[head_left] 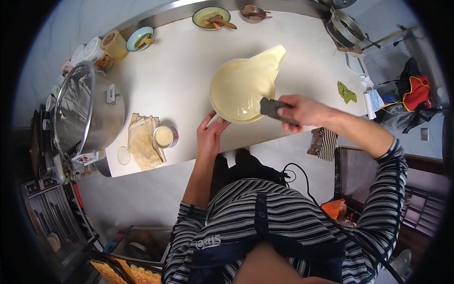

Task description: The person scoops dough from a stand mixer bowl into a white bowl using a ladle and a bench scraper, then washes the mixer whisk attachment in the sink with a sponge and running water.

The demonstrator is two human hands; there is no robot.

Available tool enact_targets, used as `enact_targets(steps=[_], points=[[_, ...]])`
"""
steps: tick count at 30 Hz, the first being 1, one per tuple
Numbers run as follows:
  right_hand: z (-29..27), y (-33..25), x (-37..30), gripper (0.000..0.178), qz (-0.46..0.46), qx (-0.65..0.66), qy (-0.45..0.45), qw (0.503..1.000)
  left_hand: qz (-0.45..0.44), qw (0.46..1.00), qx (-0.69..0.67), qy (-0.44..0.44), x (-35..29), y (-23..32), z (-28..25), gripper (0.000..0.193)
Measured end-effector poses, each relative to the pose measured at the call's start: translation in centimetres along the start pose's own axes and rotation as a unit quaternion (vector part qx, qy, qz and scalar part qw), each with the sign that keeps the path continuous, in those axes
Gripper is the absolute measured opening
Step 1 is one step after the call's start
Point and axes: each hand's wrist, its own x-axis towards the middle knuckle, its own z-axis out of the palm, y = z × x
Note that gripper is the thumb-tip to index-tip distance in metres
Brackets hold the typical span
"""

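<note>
A cream-coloured mixing jug [220,100] with a long pouring spout sits on the white worktop, its spout toward the far right. Pale, glossy batter [241,90] coats its inside. My left hand [211,135] grips the jug low on its near-left side; part of the fingers is hidden beneath it. Closed in my right hand [302,112] is a dark, flat, block-shaped tool [273,108], its tip over the jug's near-right rim. Whether the tool touches the batter, I cannot tell.
A large steel pot [106,118] stands at the left, near tubs [97,52]. Folded cloths [141,142] lie beside a small filled tin [165,137]. Along the back are a blue-rimmed dish [137,38], a yellow bowl [201,19] and a small bowl [250,18]. A green cloth [346,93] lies right.
</note>
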Motion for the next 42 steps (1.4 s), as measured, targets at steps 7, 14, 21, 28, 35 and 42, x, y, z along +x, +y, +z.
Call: enact_targets(steps=[7, 14, 21, 28, 35, 42], points=[[-0.5, -8.1, -6.5, 0.041, -0.298, -0.761, 0.189, 0.545, -0.052, 0.997, -0.012, -0.051, 0.0, 4.4, -4.0, 0.049], [-2.0, -13.0, -6.1, 0.062, -0.428, -0.833, 0.204, 0.286, -0.111, 0.972, 0.151, -0.142, -0.2, 9.7, -3.7, 0.050], [-0.9, -10.4, -2.6, 0.064, -0.188, -0.786, 0.196, 0.555, -0.108, 0.977, 0.127, -0.134, -1.5, 9.9, -3.1, 0.048], [-0.6, -8.0, -2.3, 0.046, 0.147, -0.225, 0.020, 0.963, -0.051, 0.995, 0.015, -0.082, -0.6, 6.3, -3.0, 0.035], [5.2, -2.1, -0.5, 0.042, 0.125, 0.289, -0.067, 0.947, 0.013, 1.000, 0.013, -0.011, 0.0, 3.4, -2.6, 0.011], [14.8, -1.7, 4.6, 0.023, -0.071, 0.744, -0.103, 0.657, 0.163, 0.974, 0.144, 0.068, 0.2, 1.7, -1.7, 0.014]])
